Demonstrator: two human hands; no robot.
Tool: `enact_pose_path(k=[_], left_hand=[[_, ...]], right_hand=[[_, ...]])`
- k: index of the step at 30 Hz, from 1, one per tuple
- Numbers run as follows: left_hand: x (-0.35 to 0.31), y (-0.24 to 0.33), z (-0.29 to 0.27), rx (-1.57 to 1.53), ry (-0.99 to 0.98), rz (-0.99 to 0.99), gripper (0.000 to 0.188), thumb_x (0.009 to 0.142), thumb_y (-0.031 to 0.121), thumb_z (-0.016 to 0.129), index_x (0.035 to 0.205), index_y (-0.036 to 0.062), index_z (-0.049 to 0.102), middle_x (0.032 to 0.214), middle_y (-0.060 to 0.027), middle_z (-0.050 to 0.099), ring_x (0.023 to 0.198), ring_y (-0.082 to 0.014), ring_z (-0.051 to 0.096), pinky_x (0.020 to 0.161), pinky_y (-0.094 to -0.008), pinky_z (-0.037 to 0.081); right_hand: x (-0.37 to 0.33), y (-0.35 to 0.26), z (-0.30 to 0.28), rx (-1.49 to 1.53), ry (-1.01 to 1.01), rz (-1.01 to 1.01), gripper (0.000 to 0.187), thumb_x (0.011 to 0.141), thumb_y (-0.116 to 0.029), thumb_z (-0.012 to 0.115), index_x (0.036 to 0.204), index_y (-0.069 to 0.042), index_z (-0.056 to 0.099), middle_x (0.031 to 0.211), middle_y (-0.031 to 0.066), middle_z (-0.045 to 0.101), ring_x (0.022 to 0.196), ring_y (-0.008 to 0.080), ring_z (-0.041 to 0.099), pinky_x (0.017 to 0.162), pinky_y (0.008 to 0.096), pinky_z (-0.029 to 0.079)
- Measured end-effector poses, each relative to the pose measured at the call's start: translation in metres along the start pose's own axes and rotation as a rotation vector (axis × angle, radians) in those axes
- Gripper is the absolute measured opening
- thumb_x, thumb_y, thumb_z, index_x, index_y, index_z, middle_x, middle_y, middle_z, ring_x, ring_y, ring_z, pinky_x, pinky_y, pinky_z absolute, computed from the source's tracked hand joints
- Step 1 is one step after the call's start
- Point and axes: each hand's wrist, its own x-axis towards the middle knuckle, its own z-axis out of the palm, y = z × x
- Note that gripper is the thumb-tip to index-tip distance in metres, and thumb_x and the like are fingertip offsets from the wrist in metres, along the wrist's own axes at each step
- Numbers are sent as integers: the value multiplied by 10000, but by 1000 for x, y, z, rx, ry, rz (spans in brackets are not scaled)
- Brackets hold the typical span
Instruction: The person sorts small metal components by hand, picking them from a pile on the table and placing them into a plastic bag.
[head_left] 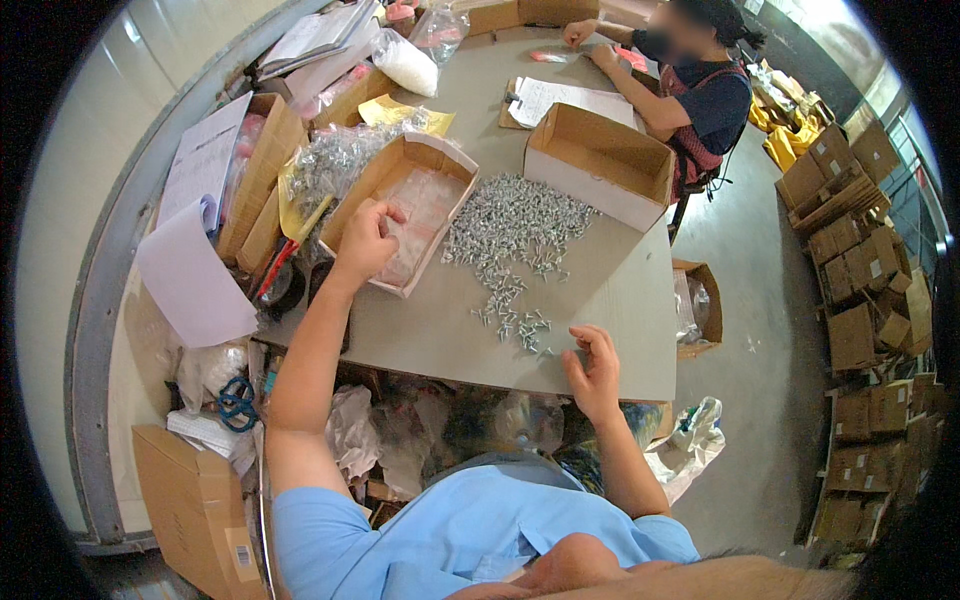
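Note:
My left hand is over the near end of a shallow white cardboard box. Its fingers are loosely bent, with a gap to the thumb, and no held thing shows. Small clear plastic bags lie flat in that box, beside the fingertips. Right of it a heap of small silvery screws spreads on the grey table, trailing toward the near edge. Just right of the trail's near end, my right hand hovers by the table edge, fingers curved and thumb apart, with nothing visible in it.
A deeper, white-sided box stands beyond the screws, by a clipboard with papers. A co-worker sits at the far right with both hands on the table. Plastic-wrapped hardware, papers and cartons crowd the left. Stacked cartons line the right side.

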Motion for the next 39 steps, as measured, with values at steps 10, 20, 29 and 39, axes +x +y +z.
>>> enact_pose_path(k=[10, 20, 29, 39], left_hand=[[-104, 65, 29, -124, -36, 69, 126, 776, 123, 702, 798, 27, 624, 752, -73, 635, 701, -176, 614, 717, -333, 458], [-199, 70, 67, 401, -111, 273, 424, 763, 256, 699, 1118, 49, 594, 1181, -93, 565, 1113, -269, 519, 916, -422, 401], [-201, 40, 75, 278, -63, 457, 175, 770, 72, 616, 939, 29, 605, 971, -113, 579, 961, -277, 588, 832, -378, 505], [-200, 59, 62, 58, -43, 287, 215, 776, -2, 626, 990, 4, 622, 898, -132, 605, 819, -299, 613, 726, -363, 513]], right_hand=[[22, -21, 19, -412, -237, -163, 500, 728, -32, 619, 1218, -47, 522, 1226, 155, 496, 1127, 357, 462, 968, 427, 408], [4, -22, -1, -332, -378, -40, 472, 713, -58, 668, 1178, -53, 586, 1155, 146, 546, 1097, 337, 498, 937, 404, 427], [6, -16, -10, -254, -318, 16, 488, 706, -32, 652, 1187, -63, 578, 1128, 137, 562, 976, 285, 564, 851, 360, 474], [14, -18, -1, -313, -328, -45, 309, 739, -16, 617, 1044, -60, 642, 1051, 151, 580, 993, 336, 545, 857, 396, 465]])
